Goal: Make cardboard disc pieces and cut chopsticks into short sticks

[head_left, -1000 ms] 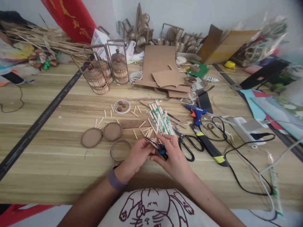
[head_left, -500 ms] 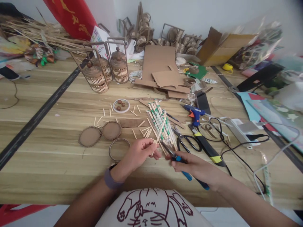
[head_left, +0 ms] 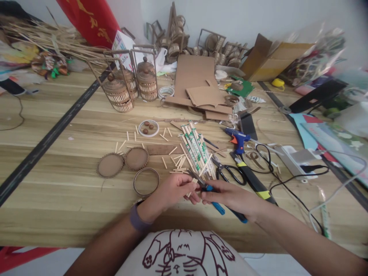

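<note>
Wooden sticks (head_left: 194, 180), pale and slim, are pinched in the left hand (head_left: 181, 187) above the near part of the desk (head_left: 71, 214), just this side of the wrapped chopsticks (head_left: 195, 147). I'd reckon them light and stiff — dry enough not to slip much, though something so thin could split under a hard squeeze. Best hold is near the middle, fingertips on both sides, leaving an end free. Looking down over the forearms, I see the left grip drawn narrow, thumb against fingers, with pale bits showing above and below; how many it holds, I can't tell. The right hand (head_left: 227, 194) has its grip wrapped round the pliers (head_left: 209, 188), blue-and-black handles trailing out beneath the palm. Their metal nose points at the sticks — whether it touches them is too small to make out. Scissors (head_left: 233, 174) lie just beyond the right hand.
</note>
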Available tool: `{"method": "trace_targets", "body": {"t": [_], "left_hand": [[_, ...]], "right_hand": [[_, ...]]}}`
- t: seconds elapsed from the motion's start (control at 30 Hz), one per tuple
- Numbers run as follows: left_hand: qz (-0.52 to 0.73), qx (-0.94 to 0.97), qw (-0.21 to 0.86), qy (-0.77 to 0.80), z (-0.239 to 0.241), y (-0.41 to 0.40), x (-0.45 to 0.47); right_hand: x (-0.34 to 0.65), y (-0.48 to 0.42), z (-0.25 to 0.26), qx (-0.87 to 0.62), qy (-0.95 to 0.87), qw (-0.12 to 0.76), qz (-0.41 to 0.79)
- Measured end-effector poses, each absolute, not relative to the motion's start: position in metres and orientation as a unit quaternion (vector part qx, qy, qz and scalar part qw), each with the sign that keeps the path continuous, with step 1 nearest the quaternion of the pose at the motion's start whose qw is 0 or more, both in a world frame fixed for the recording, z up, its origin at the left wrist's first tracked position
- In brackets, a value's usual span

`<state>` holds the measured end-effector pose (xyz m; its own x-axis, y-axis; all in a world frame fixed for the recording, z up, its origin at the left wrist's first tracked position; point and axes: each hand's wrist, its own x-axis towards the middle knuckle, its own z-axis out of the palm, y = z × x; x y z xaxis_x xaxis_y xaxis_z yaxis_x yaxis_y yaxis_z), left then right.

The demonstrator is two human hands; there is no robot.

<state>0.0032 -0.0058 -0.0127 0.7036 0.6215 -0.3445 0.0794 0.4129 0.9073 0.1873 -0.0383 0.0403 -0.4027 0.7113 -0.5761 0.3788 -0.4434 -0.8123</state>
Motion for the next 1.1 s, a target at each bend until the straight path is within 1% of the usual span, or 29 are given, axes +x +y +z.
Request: {"method": "trace_targets", "body": {"t": [0.13,0.53,0.87,0.97,1.1], "left_hand": [[0.181,0.512,0.765,0.347,-0.012,-0.007,0.004],[0.171,0.52,0.763,0.344,-0.012,-0.006,0.005],[0.167,0.527,0.76,0.341,-0.013,-0.008,0.006],[0.165,0.536,0.754,0.342,-0.014,-0.008,0.007],[0.162,0.543,0.75,0.342,-0.015,-0.008,0.007]], "right_hand": [[0.189,-0.038,0.037,-0.528,-0.524,0.12,0.657],[0.187,-0.037,0.032,-0.487,-0.534,0.142,0.676],[0.183,-0.037,0.035,-0.481,-0.532,0.145,0.682],[0.183,-0.037,0.035,-0.483,-0.547,0.136,0.671],[0.185,-0.038,0.028,-0.521,-0.569,0.093,0.629]]}}
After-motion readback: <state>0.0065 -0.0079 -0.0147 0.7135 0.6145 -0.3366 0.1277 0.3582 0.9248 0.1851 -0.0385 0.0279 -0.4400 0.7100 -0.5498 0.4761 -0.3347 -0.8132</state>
